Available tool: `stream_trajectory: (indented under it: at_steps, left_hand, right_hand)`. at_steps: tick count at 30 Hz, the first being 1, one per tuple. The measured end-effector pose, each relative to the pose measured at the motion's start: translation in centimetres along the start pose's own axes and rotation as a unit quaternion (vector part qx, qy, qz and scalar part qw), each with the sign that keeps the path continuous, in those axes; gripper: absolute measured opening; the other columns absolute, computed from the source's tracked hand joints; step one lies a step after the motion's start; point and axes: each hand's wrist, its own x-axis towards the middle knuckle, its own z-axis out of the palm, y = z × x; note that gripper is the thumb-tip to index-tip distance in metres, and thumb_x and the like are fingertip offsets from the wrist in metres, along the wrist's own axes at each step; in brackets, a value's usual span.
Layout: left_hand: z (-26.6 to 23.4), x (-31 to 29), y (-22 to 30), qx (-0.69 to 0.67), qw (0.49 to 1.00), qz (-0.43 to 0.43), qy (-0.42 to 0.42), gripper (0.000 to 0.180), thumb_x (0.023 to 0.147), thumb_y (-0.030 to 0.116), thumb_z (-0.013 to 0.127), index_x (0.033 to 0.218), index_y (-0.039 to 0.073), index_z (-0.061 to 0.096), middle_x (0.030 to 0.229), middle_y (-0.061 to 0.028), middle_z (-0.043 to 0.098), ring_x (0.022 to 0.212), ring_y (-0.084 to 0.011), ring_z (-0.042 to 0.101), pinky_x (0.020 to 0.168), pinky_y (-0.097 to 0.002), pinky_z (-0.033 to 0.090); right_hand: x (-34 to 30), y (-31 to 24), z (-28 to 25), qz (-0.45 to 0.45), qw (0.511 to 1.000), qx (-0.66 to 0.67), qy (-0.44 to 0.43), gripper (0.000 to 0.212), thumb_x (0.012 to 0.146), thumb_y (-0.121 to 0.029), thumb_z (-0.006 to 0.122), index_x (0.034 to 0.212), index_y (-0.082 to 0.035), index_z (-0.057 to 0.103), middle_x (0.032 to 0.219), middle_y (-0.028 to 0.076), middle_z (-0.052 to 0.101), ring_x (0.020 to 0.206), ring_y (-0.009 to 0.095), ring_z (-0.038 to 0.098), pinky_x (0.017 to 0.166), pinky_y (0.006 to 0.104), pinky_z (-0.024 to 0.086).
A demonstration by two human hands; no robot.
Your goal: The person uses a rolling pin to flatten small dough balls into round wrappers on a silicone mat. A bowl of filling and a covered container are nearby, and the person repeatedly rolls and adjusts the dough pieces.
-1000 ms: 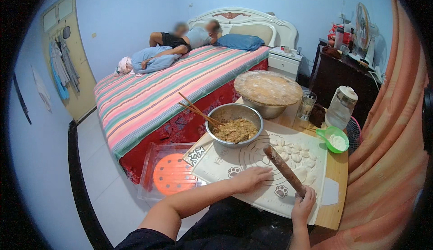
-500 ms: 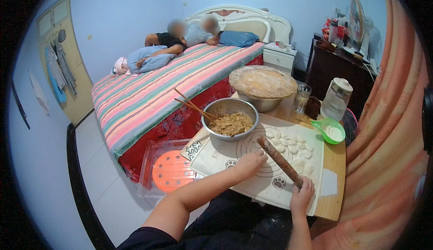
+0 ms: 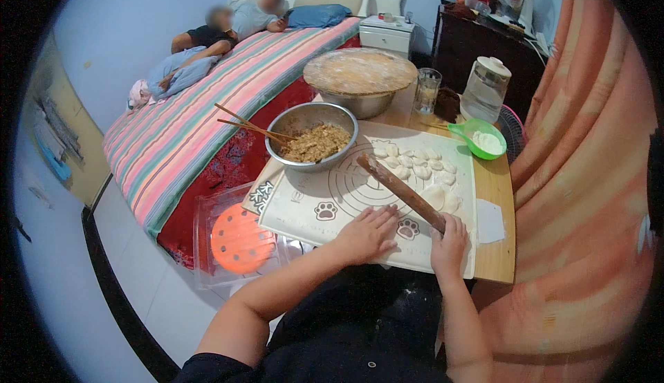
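Note:
My right hand (image 3: 448, 245) grips the near end of a long brown wooden rolling pin (image 3: 400, 191) that lies slanted across a white pastry mat (image 3: 311, 200) printed with circles and paw marks. My left hand (image 3: 369, 231) rests flat, fingers spread, on the mat's near edge beside the pin. Several small pale dough pieces (image 3: 413, 163) lie on the mat's far right part. Behind the mat stands a metal bowl of brown filling (image 3: 312, 142) with two chopsticks (image 3: 250, 126) sticking out to the left.
A big covered basin with a round wooden board (image 3: 360, 73), a glass (image 3: 427, 90), a clear jug (image 3: 485, 89) and a green scoop of flour (image 3: 478, 138) stand on the small wooden table (image 3: 499, 196). An orange stool (image 3: 238, 239) sits left. A striped bed (image 3: 207, 131) holds two people. Orange curtain (image 3: 588, 175) hangs right.
The view has shifted closer to the table. My left hand has slid back toward the mat's near edge; my right hand keeps hold of the rolling pin.

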Motion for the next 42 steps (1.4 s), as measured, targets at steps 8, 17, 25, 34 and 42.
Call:
stream_trajectory:
  at_steps: [8,17,25,34,42]
  left_hand:
    - [-3.7,0.0,-4.9,0.047,0.993,-0.051,0.096,0.055,0.096,0.037,0.053,0.143,0.009,0.044,0.152,-0.0128,0.04,0.143,-0.0308,0.034,0.116,-0.0519,0.026]
    - [-4.5,-3.8,-3.7,0.098,0.994,-0.039,-0.011,0.064,0.095,0.045,0.053,0.144,0.006,0.042,0.153,-0.0138,0.038,0.141,-0.0302,0.037,0.115,-0.0497,0.028]
    - [-3.3,-3.0,-4.6,0.089,0.991,-0.105,0.0,0.069,0.094,0.046,0.054,0.146,0.002,0.039,0.154,-0.0161,0.037,0.142,-0.0295,0.035,0.113,-0.0527,0.026]
    - [-5.2,-1.0,-4.1,0.013,0.988,-0.135,-0.074,0.063,0.097,0.043,0.051,0.145,0.005,0.04,0.152,-0.0191,0.039,0.138,-0.0331,0.04,0.114,-0.0455,0.03]
    - [-3.8,4.1,-5.4,-0.195,0.967,0.026,-0.164,0.039,0.104,0.03,0.04,0.125,0.004,0.061,0.143,-0.0186,0.049,0.131,-0.0397,0.045,0.11,-0.0415,0.036]
  right_hand:
    - [2.0,-3.2,-0.5,-0.084,0.978,-0.09,-0.167,0.047,0.084,-0.021,0.069,0.126,-0.004,0.056,0.13,0.012,0.055,0.127,0.031,0.046,0.105,0.0471,0.034]
    - [0.9,-3.2,-2.2,-0.186,0.932,-0.122,-0.287,0.062,0.097,-0.038,0.054,0.144,-0.001,0.041,0.156,0.015,0.034,0.146,0.031,0.028,0.119,0.0477,0.021]
    - [3.5,-3.5,-0.4,-0.13,0.956,-0.096,-0.246,0.066,0.095,-0.039,0.057,0.143,0.002,0.041,0.156,0.016,0.033,0.147,0.033,0.025,0.12,0.0467,0.02]
    - [3.6,-3.4,0.1,-0.124,0.965,-0.117,-0.198,0.055,0.091,-0.034,0.063,0.136,-0.003,0.052,0.15,0.016,0.041,0.144,0.03,0.031,0.117,0.0502,0.023]
    - [1.7,-4.3,-0.9,-0.22,0.967,-0.053,-0.119,0.035,0.077,-0.014,0.073,0.107,-0.005,0.058,0.101,0.011,0.064,0.103,0.029,0.06,0.1,0.0444,0.04]
